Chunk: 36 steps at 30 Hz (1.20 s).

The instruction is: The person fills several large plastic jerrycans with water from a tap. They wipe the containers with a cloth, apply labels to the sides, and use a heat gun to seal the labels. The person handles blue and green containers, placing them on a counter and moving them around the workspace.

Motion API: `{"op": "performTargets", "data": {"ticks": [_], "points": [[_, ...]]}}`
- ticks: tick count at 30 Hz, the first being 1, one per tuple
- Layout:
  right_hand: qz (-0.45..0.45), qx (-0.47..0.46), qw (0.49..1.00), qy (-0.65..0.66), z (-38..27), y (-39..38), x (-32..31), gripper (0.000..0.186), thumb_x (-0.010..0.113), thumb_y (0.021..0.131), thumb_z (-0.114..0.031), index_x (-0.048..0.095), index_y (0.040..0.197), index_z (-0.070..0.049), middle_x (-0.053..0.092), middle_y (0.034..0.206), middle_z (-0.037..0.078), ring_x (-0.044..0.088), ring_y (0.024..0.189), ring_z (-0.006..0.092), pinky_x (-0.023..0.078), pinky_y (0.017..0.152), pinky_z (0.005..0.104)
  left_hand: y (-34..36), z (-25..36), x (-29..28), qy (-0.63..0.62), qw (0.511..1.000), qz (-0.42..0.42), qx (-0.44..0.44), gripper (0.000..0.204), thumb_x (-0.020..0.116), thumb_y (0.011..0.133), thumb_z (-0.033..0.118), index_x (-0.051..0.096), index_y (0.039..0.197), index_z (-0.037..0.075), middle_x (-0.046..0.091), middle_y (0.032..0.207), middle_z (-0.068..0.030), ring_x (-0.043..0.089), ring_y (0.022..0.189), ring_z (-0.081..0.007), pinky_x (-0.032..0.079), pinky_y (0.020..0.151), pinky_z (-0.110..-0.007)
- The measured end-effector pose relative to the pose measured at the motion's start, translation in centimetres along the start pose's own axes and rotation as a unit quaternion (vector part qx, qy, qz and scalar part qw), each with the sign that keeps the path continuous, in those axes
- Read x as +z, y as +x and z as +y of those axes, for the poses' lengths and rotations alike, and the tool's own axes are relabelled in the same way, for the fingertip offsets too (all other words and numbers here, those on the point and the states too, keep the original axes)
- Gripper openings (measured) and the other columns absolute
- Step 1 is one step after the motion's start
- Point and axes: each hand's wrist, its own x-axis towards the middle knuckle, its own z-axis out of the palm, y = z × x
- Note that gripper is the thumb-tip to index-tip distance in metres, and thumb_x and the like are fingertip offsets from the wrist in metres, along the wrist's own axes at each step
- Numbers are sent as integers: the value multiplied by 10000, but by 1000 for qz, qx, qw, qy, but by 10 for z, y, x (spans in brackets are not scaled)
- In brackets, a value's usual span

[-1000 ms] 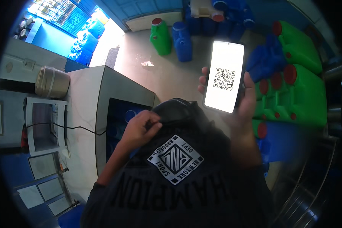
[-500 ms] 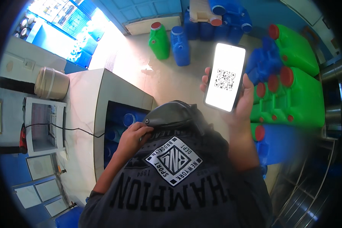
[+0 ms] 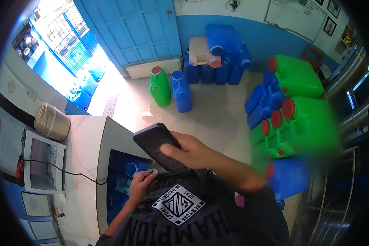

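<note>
My right hand (image 3: 186, 149) grips a smartphone (image 3: 152, 141), its thumb lying across the phone's dark face. The phone is tilted over the front of my waist, just above a black bag (image 3: 180, 172) that it and my hand largely cover. At the bag's left edge, my left hand (image 3: 141, 186) has its fingers pinched together on the bag, near a small shiny metal piece. Exactly which part of the bag they grip is hidden.
A counter (image 3: 84, 151) with a beige bucket (image 3: 52, 121) stands left, blue containers in its shelf. Green jug (image 3: 160, 87) and blue jug (image 3: 181, 92) stand ahead on the floor. Stacked green containers (image 3: 305, 123) fill the right. A blue door (image 3: 133, 33) is at the back.
My right hand has brought the phone left and down to the bag; its lit white screen with a square code no longer shows. My left hand stays at the bag. The view has tilted up.
</note>
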Motion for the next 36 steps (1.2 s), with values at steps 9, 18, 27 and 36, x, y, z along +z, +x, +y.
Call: {"op": "performTargets", "data": {"ticks": [9,18,27,36], "points": [[115,108,936,313,15,13,-5,493,470,1071,-373,465,1451,-58,619,1284,89,626,1107,167,526,949,343,4,2,-9,-53,998,17,-9,271,783,757,71,690,1011,88,648,1001,-94,638,940,-305,526,790,-395],[23,-16,797,603,32,12,-25,681,320,1032,-514,379,1512,-35,439,1504,233,539,1289,353,418,1095,549,-11,-10,-3,-4,1000,22,9,262,821,700,86,742,941,152,631,1001,-54,610,962,-286,498,803,-391],[39,-18,797,603,34,-4,-11,704,417,967,-457,373,1512,-13,417,1520,246,553,1282,336,405,1111,561,-13,-14,-1,-37,997,-28,-67,283,841,713,116,758,972,192,476,1374,-201,493,1241,-382,459,990,-438],[36,-41,844,534,28,-7,-17,770,466,947,-489,342,1518,13,407,1528,241,586,1225,380,493,1029,529,-16,-40,27,-220,966,-42,-131,270,837,704,107,759,950,187,479,1428,-231,505,1283,-420,446,1035,-466]]}}
